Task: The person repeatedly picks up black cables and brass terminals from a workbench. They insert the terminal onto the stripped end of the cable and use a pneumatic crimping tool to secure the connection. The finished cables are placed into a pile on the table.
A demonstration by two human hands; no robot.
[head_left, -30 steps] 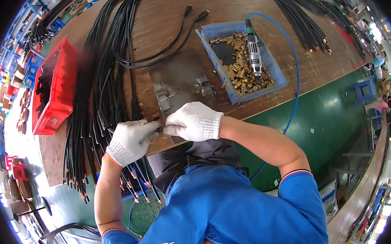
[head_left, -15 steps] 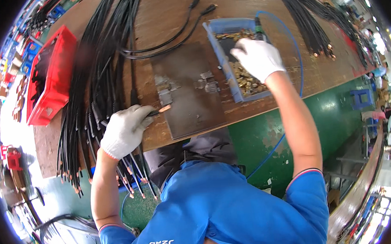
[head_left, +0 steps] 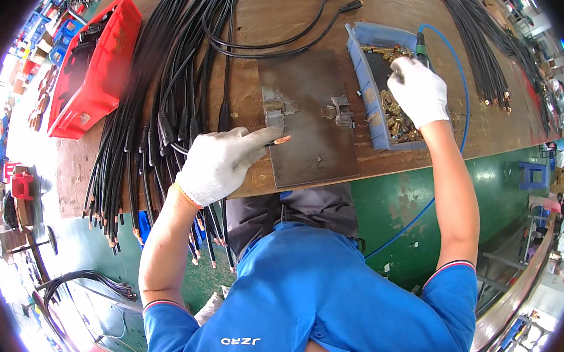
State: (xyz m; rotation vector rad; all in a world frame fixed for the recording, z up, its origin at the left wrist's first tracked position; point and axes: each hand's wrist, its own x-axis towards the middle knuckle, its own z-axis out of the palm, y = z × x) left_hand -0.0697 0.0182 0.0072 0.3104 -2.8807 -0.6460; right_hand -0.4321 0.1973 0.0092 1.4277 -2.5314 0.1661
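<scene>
My left hand [head_left: 220,163], in a white glove, is closed on a black cable whose stripped copper end [head_left: 282,140] sticks out past the fingertips. That end is over the left part of a dark metal plate [head_left: 313,155]. My right hand [head_left: 419,93], gloved too, is above a blue plastic bin [head_left: 374,115] of small brass-coloured fittings [head_left: 400,120]. Its fingers are curled together; whatever they pinch is too small or hidden to make out. Beside the bin's far right corner is a tool with a green and black handle [head_left: 421,48] on a blue hose [head_left: 459,68].
Bundled black cables [head_left: 161,99] spread over the table's left side, copper ends hanging past its near edge. A red bin [head_left: 98,77] of black parts stands farther left. Small metal fixtures [head_left: 337,111] sit on the plate. More cables [head_left: 481,54] lie at the far right.
The whole view has shifted, moving the table rightward in the picture. My left hand has brought the copper end slightly farther over the plate. My right hand's fingers, spread before, have drawn together over the bin.
</scene>
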